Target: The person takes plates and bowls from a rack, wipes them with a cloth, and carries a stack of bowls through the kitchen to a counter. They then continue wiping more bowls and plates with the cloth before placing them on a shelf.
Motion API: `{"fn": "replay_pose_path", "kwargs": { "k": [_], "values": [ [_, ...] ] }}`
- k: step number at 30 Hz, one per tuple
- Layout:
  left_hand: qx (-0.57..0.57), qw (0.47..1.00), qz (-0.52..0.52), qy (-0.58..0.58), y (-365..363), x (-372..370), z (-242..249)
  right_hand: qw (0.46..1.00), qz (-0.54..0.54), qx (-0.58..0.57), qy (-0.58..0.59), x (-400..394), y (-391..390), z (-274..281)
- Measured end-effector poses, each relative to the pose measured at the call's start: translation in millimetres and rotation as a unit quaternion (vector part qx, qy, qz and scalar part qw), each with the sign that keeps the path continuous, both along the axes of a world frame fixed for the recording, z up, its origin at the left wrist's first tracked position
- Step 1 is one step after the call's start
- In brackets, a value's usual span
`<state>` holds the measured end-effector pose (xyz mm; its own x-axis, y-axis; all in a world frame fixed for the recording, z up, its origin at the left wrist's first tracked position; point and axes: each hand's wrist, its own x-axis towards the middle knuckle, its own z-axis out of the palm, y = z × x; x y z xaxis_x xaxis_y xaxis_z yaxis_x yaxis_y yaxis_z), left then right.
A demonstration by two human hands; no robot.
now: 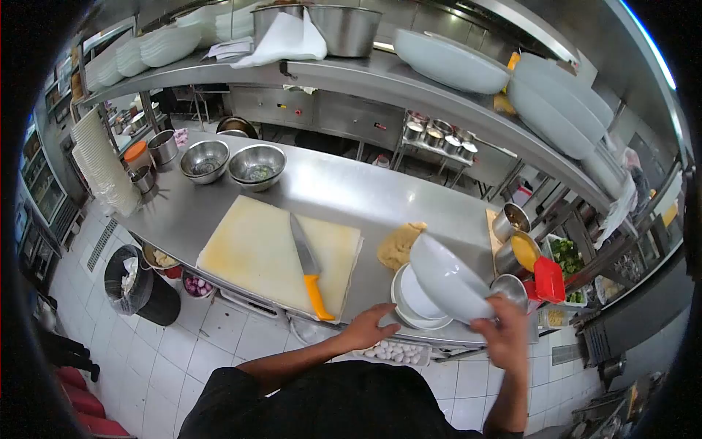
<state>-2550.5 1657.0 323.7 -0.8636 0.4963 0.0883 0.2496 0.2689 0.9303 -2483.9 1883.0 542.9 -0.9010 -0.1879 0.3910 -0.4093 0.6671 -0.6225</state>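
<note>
My right hand [504, 329] grips the rim of a large white bowl [450, 278], which is tilted on its side above white dishes [423, 300] near the counter's front edge. My left hand [371, 325] is at the left edge of those dishes, fingers apart; whether it touches them is unclear. Behind the bowl lies a tan cloth [400, 246]. To the left, a knife [310, 271] with an orange handle rests on a pale cutting board [248, 245], its handle toward the front edge.
Two metal bowls [205, 161] [257, 166] stand at the back left of the steel counter [329, 175]. Metal containers and a red container [548, 279] are at the right. An overhead shelf [336, 73] holds white dishes. A bin [150, 293] stands on the floor.
</note>
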Motion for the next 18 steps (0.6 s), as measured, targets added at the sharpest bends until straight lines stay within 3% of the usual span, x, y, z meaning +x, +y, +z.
{"fn": "replay_pose_path", "kwargs": {
  "k": [1,2,3,5,8,9,12,14,18],
  "values": [
    [0.007,1.0,-0.003,-0.001,-4,2,7,0.996,-0.001,-0.022,0.084,12,-9,27],
    [0.013,1.0,-0.007,-0.003,-9,4,13,0.994,0.0,-0.093,0.061,20,-9,47],
    [0.027,1.0,-0.011,-0.002,-12,6,16,0.984,-0.017,-0.104,0.143,25,-12,63],
    [0.032,0.999,-0.023,0.003,-17,10,16,0.975,0.014,-0.071,0.209,26,-20,110],
    [0.027,0.998,-0.049,0.005,-32,17,19,0.937,-0.048,0.063,0.339,11,-46,167],
    [0.023,0.998,-0.06,0.005,-39,19,22,0.929,-0.081,0.068,0.353,-3,-57,182],
    [0.03,0.997,-0.051,-0.049,-62,32,42,0.926,-0.042,0.177,0.33,-49,-79,238],
    [0.056,0.998,-0.023,-0.022,-76,39,41,0.917,-0.001,0.202,0.343,-90,-93,261],
    [0.069,0.998,0.009,-0.004,-101,46,38,0.906,-0.028,0.255,0.336,-149,-118,271]
  ]
}}
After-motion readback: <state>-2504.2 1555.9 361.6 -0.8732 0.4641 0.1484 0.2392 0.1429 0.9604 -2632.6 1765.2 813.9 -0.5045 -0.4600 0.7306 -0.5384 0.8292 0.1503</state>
